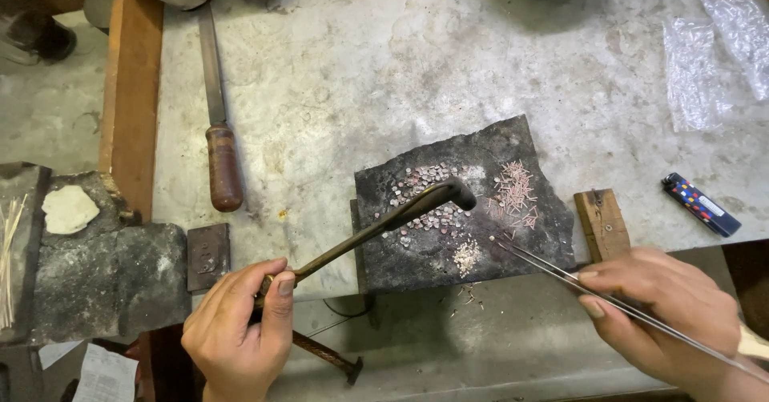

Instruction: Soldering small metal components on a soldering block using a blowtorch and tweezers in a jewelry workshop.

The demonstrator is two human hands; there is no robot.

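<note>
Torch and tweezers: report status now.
Left hand grips torch, nozzle over dark slab. Right hand pinches tweezers, tips at slab's edge. Nothing blocking.

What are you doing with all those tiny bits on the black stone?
The left hand holds a bent torch with its tip over the dark slab. The right hand holds long tweezers that reach the slab's edge. Small round discs, thin pink wire bits and pale chips lie on the slab.

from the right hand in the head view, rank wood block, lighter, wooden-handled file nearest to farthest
1. Wood block, just above the right hand at the bench edge.
2. Lighter, farther up and to the right.
3. Wooden-handled file, far across on the left.
</note>
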